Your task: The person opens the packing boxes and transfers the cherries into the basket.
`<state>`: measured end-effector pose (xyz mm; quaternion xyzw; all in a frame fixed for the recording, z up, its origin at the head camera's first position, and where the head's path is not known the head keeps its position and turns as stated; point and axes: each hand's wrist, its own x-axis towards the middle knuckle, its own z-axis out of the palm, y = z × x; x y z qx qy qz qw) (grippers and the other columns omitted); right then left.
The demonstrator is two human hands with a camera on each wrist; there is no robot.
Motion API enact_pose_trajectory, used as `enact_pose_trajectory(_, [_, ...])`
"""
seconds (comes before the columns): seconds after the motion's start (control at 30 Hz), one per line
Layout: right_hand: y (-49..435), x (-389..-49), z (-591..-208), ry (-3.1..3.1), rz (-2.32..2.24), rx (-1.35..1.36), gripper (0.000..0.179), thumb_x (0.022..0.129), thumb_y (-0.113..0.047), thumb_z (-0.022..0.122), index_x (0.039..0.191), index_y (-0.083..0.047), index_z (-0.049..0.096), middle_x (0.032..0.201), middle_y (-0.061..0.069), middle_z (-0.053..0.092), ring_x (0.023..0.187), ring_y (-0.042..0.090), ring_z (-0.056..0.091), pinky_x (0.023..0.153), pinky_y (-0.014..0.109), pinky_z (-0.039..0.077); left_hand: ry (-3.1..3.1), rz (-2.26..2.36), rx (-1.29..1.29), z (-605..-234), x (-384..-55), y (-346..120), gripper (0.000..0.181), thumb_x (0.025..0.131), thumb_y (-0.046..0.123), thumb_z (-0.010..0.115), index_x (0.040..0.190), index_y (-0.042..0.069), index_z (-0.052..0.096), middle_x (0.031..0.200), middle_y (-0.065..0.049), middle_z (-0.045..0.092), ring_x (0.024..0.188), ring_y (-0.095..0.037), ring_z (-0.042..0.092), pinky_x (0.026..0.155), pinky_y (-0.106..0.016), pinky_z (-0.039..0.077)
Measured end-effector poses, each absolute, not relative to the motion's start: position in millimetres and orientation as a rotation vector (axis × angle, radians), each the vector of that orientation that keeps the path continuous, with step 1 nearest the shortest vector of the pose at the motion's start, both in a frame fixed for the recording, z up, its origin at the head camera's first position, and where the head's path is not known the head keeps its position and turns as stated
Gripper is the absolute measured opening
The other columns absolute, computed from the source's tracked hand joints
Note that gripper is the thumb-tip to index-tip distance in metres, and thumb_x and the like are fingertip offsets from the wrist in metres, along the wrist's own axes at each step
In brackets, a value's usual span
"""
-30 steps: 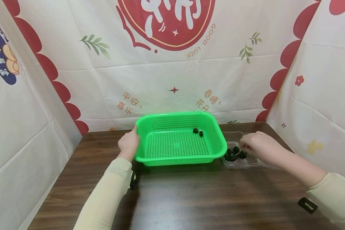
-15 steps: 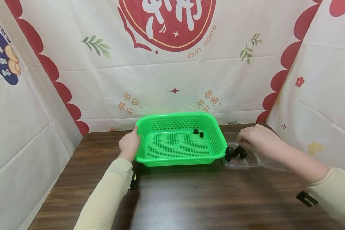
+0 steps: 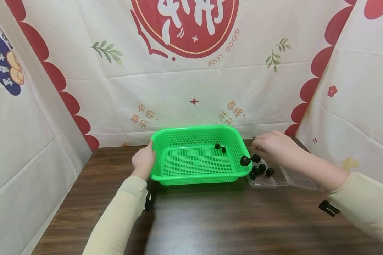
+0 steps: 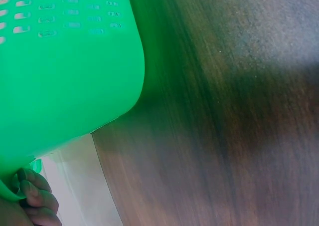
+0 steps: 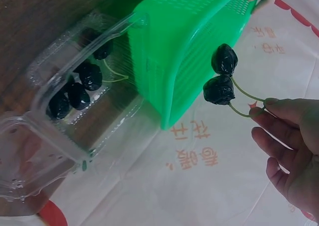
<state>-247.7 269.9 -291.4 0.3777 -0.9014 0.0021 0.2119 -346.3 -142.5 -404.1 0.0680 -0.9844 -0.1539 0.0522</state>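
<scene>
A green perforated plastic basket (image 3: 194, 180) stands on the table, two dark cherries (image 3: 217, 146) lying on its floor at the right. My left hand (image 3: 143, 159) grips its left rim; curled fingers (image 4: 40, 198) show behind the rim in the left wrist view. Thumb and fingertips of my right hand (image 3: 274, 147) pinch the thin green stems of a pair of dark cherries (image 5: 219, 90). The pair hangs at the basket's right rim, one cherry (image 3: 245, 160) over the rim in the head view. Several more cherries (image 5: 78, 96) sit in a clear plastic box (image 3: 268, 184) on the right.
The box's clear lid (image 5: 30, 151) lies folded out to its right. A brown wooden table (image 3: 191, 219) carries everything. White printed cloth (image 3: 178, 85) hangs behind and at both sides, close to the basket's back.
My right hand has risen out of the clear box and moved left, lifting a pair of cherries by their stems toward the basket's rim. The left hand has stayed in place.
</scene>
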Motion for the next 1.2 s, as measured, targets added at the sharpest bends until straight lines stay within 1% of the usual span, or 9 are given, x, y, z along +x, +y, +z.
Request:
enact_pose_trajectory(0.13, [260.9,-254.0,-289.3,-2.529,0.037,1.052,0.024,0.079,0.003,0.071,0.070,-0.018,0.064,0.063,-0.014,0.048,0.057,0.008,0.041,0.057,0.030,0.040,-2.995,-0.468,0.211,-403.6,-345.8,-142.1,0.053,0.101,0.026,0.049,0.152,0.022,0.037,0.087,-0.016,0.068,0.067,-0.027,0.060,0.053,-0.043,0.045])
enact_pose_trajectory(0.3, [249.8,-262.3,-288.0,-2.555,0.056,1.051,0.031,0.082,0.003,0.067,0.065,-0.020,0.055,0.060,-0.013,0.039,0.057,0.008,0.034,0.056,0.029,0.031,-2.992,-0.472,0.219,-405.2,-346.0,-143.0,0.053,0.101,0.026,0.049,0.152,0.022,0.037,0.085,-0.015,0.067,0.067,-0.027,0.060,0.054,-0.043,0.045])
enact_pose_trajectory(0.4, [244.3,-266.3,-288.8,-2.577,0.068,1.048,0.031,0.083,0.003,0.066,0.065,-0.020,0.054,0.062,-0.011,0.039,0.058,0.009,0.034,0.058,0.030,0.030,-2.995,-0.476,0.222,-407.3,-345.9,-143.4,0.053,0.101,0.026,0.049,0.152,0.023,0.037,0.084,-0.015,0.067,0.066,-0.027,0.059,0.053,-0.042,0.045])
enact_pose_trajectory(0.53, [238.5,-271.1,-290.6,-2.629,0.068,1.029,0.024,0.085,0.000,0.069,0.070,-0.017,0.061,0.066,-0.010,0.047,0.060,0.009,0.038,0.060,0.031,0.033,-2.994,-0.485,0.218,-409.6,-345.9,-143.2,0.053,0.100,0.026,0.049,0.152,0.023,0.037,0.087,-0.015,0.068,0.066,-0.027,0.059,0.053,-0.042,0.045])
enact_pose_trajectory(0.67, [231.9,-278.1,-290.8,-2.709,0.062,0.996,0.020,0.086,-0.005,0.073,0.073,-0.017,0.064,0.072,-0.009,0.056,0.063,0.009,0.043,0.061,0.032,0.038,-2.985,-0.488,0.216,-410.0,-346.5,-143.2,0.053,0.100,0.026,0.050,0.152,0.022,0.039,0.091,-0.016,0.069,0.067,-0.027,0.059,0.053,-0.042,0.045])
enact_pose_trajectory(0.83, [224.4,-289.0,-288.8,-2.816,0.094,0.951,0.020,0.088,-0.006,0.071,0.074,-0.018,0.063,0.076,-0.007,0.060,0.066,0.012,0.047,0.063,0.033,0.040,-2.977,-0.499,0.210,-407.7,-347.1,-143.4,0.053,0.100,0.025,0.050,0.152,0.022,0.039,0.091,-0.016,0.068,0.067,-0.027,0.059,0.053,-0.042,0.045])
enact_pose_trajectory(1.03, [217.2,-303.3,-286.7,-2.946,0.133,0.939,0.008,0.089,-0.008,0.070,0.089,-0.014,0.074,0.088,-0.003,0.069,0.081,0.016,0.064,0.073,0.037,0.052,-2.975,-0.506,0.203,-406.1,-346.6,-143.4,0.054,0.100,0.024,0.050,0.152,0.021,0.038,0.090,-0.016,0.068,0.067,-0.027,0.060,0.053,-0.043,0.045])
enact_pose_trajectory(1.1, [215.8,-308.4,-286.4,-2.994,0.162,0.959,0.007,0.089,-0.007,0.068,0.091,-0.012,0.074,0.088,-0.002,0.069,0.084,0.018,0.065,0.076,0.038,0.053,-2.977,-0.508,0.203,-405.7,-346.4,-143.4,0.054,0.100,0.025,0.050,0.152,0.021,0.038,0.090,-0.016,0.068,0.067,-0.027,0.060,0.053,-0.043,0.045])
enact_pose_trajectory(1.2, [214.8,-315.4,-286.6,-3.066,0.235,0.988,0.008,0.089,-0.005,0.066,0.089,-0.009,0.073,0.087,0.000,0.068,0.082,0.017,0.063,0.077,0.037,0.053,-2.975,-0.505,0.200,-405.6,-346.7,-143.5,0.054,0.100,0.025,0.050,0.152,0.021,0.038,0.091,-0.016,0.068,0.068,-0.027,0.060,0.053,-0.043,0.045])
